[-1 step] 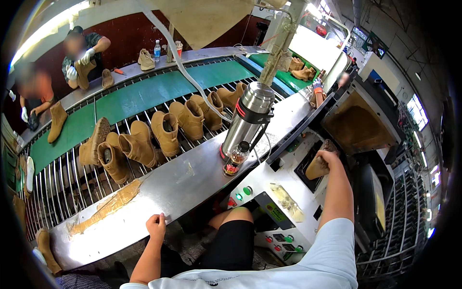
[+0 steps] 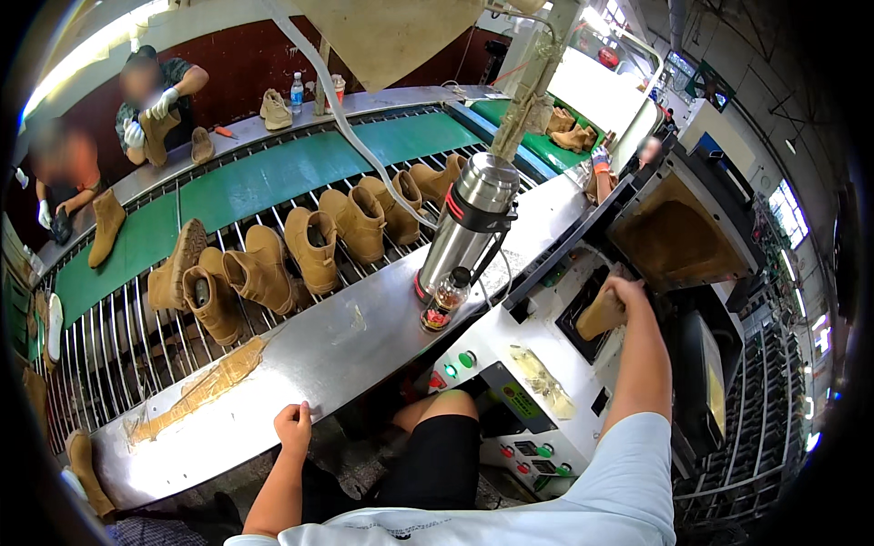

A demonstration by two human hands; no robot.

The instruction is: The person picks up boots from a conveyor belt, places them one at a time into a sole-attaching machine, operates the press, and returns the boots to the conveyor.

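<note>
My right hand [image 2: 628, 293] grips a tan boot [image 2: 600, 315] over the dark recess of a white machine [image 2: 537, 357] on my right. The fingers wrap round the boot and partly hide it. A raised lid with a brown, worn pad [image 2: 685, 235] stands just beyond this hand. My left hand [image 2: 293, 426] is curled closed with nothing visible in it, by the front edge of the metal bench [image 2: 350, 355]. A steel thermos [image 2: 466, 223] and a small clear bottle with a dark cap [image 2: 446, 300] stand on the bench between my hands.
Several tan boots [image 2: 312, 247] rest on the roller rack [image 2: 118, 350] behind the bench. Beyond runs a green conveyor belt [image 2: 246, 173]. Two people work at its far side, one gloved and holding a boot [image 2: 160, 136]. A pale hose [image 2: 341, 118] hangs across the middle.
The boot in my right hand has turned a little, so less of its sole shows. My left hand stays almost in place.
</note>
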